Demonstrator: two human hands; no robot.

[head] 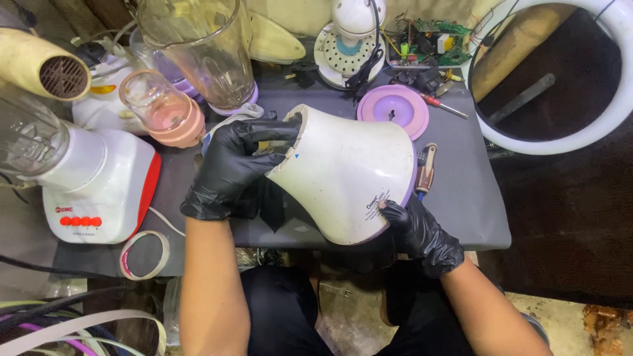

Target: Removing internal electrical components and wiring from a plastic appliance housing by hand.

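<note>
Gripping: blender base (346, 175) mid-frame is clasped by left hand (237, 165) on top, right hand (422, 231) at rim | tip: housing is best kept tilted over grey mat (461, 191), screwdriver (425, 168) close

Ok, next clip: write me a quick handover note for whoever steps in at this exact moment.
Left hand, black glove, grips the narrow top end of the white blender base.
Right hand, also gloved, holds its wide purple-edged bottom rim.
The base is lifted and tilted over the grey table.
Purple lid and a screwdriver lie just right of the base.
Done: base in hand, housing looks closed.
Left: cannot tell from this view; underside is hidden.
</note>
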